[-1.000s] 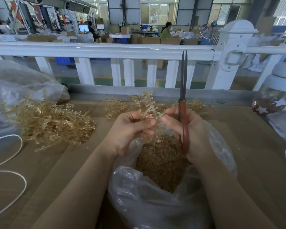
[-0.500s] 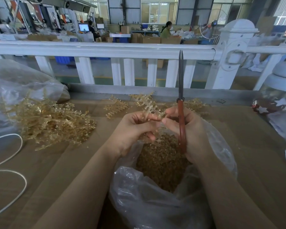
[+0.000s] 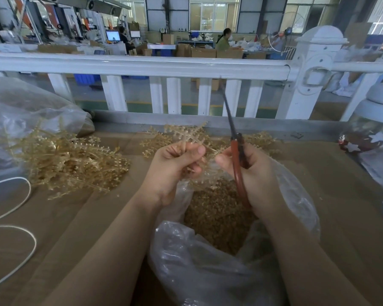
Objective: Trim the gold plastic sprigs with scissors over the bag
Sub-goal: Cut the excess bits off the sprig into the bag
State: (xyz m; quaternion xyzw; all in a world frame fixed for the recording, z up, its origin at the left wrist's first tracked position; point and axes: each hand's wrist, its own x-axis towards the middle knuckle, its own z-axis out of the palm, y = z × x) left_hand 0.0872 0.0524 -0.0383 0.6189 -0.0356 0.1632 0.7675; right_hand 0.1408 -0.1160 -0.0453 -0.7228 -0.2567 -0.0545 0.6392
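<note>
**Op:** Two hands in my view, both over the bag (image 3: 208, 279). Surroundings first: white railing (image 3: 142, 67) runs across at 12 o'clock w/ a post (image 3: 312, 69) at 1–2. Big pile of gold sprigs (image 3: 69, 164) at 9 o'clock on the brown table (image 3: 352, 206), clear plastic sack (image 3: 20, 111) behind it at 10. White cord (image 3: 20, 217) loops at 8. Glass jar w/ white stars (image 3: 369, 138) at 3. More loose sprigs (image 3: 261, 140) lie past the hands at 12–1.

**Sup:** Anything blocking?

**Op:** Left hand (image 3: 173, 171) covers the stem of the held sprig (image 3: 190, 133); right hand (image 3: 254, 173) hides most of the scissor handles.

**Sup:** Grip?

**Op:** Left hand is clenched round the sprig's stem, thumb on top. The branches fan up toward 12 from the fist, above the bag's mouth. Right hand grasps the scissors (image 3: 237, 149), red handles in the palm, thumb tip just beside one side branch of the sprig. Blades look closed, pointing up to 11–12, across the railing, apart from the sprig.

**Sup:** Sprig looks like?

**Op:** Pale gold plastic, flat central stalk w/ short beaded side branches, approx fern-shaped. Bag is clear, crumpled, open, w/ a mass of small gold bits (image 3: 217, 217) inside, directly below both hands at 6.
</note>
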